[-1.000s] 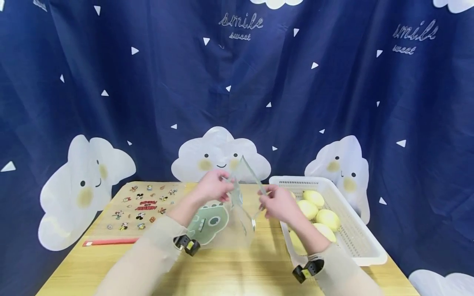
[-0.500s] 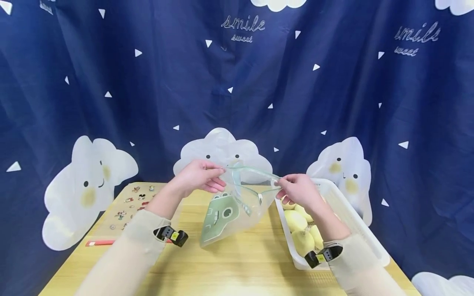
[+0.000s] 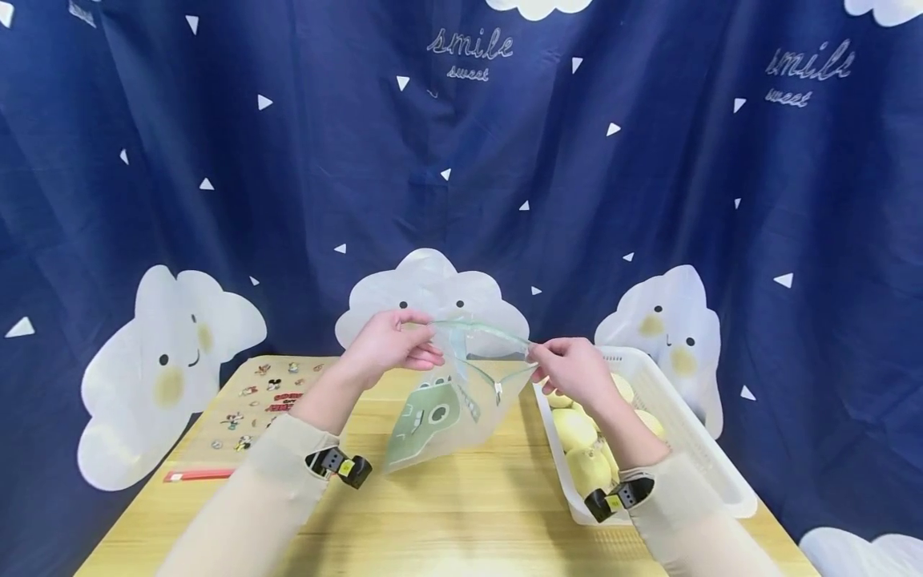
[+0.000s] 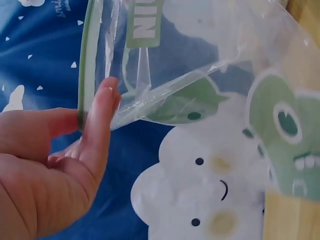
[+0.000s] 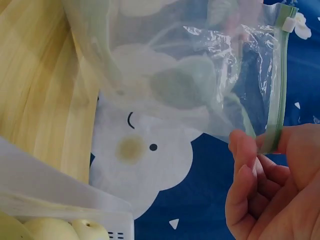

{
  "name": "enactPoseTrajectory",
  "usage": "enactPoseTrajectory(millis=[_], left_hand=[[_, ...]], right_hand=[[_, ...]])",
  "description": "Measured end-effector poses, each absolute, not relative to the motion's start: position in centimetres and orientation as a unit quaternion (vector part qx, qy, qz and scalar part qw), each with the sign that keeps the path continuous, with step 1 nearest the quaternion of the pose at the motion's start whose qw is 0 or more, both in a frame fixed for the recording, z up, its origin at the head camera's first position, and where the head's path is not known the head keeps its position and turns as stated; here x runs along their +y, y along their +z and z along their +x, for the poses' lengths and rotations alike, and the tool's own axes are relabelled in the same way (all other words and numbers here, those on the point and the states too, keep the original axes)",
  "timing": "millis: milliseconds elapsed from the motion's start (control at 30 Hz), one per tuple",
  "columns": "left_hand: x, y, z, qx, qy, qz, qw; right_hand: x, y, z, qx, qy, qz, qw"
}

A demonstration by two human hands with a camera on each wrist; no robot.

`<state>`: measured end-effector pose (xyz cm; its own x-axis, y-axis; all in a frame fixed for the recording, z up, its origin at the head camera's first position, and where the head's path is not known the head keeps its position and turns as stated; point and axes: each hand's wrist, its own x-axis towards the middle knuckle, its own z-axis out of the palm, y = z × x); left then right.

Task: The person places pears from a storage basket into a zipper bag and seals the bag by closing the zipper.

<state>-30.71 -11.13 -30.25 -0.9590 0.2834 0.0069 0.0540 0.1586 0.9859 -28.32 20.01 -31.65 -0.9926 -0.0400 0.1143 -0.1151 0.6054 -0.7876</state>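
Observation:
Between my hands hangs a clear slider zip bag [image 3: 425, 421] printed with a green cartoon monster, its green-edged mouth spread apart. My left hand [image 3: 392, 344] pinches the left end of that mouth between thumb and fingers, as the left wrist view shows close up. At the other end, my right hand [image 3: 577, 369] pinches the green zip edge [image 5: 274, 135] between thumb and index finger, the remaining fingers curled below. A small white slider [image 5: 289, 24] sits on the zip. The bag's lower corner points down toward the wooden table [image 3: 447, 521].
On the right stands a white plastic basket [image 3: 721, 473] holding several yellow fruits [image 3: 574, 430], partly under my right forearm. A translucent sheet with cartoon prints [image 3: 245, 393] lies at left, a red strip [image 3: 198, 475] along its near edge. Behind the table hangs a blue curtain [image 3: 461, 208].
My hands have moved apart, pulling the bag's mouth wide from a narrow, upright fold. The bag has swung into clearer view; over the last half second it has shifted only slightly.

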Motion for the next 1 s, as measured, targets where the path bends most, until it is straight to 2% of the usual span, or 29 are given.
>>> enactPoseTrajectory(millis=[300, 500, 833, 1000], left_hand=[[-12.5, -31.1, -31.0, 0.717, 0.681, 0.099, 0.108], [-12.2, -31.4, -31.0, 0.655, 0.734, 0.106, 0.146], [-11.6, -31.4, -30.9, 0.618, 0.761, 0.112, 0.161], [-11.4, -31.4, -30.7, 0.615, 0.763, 0.114, 0.164]], right_hand=[[20.6, -31.7, -28.5, -0.900, 0.430, 0.033, 0.069], [20.4, -31.8, -28.3, -0.891, 0.447, 0.038, 0.063], [21.9, -31.5, -27.9, -0.889, 0.452, 0.041, 0.059], [24.2, -31.7, -26.8, -0.914, 0.387, 0.081, 0.092]])
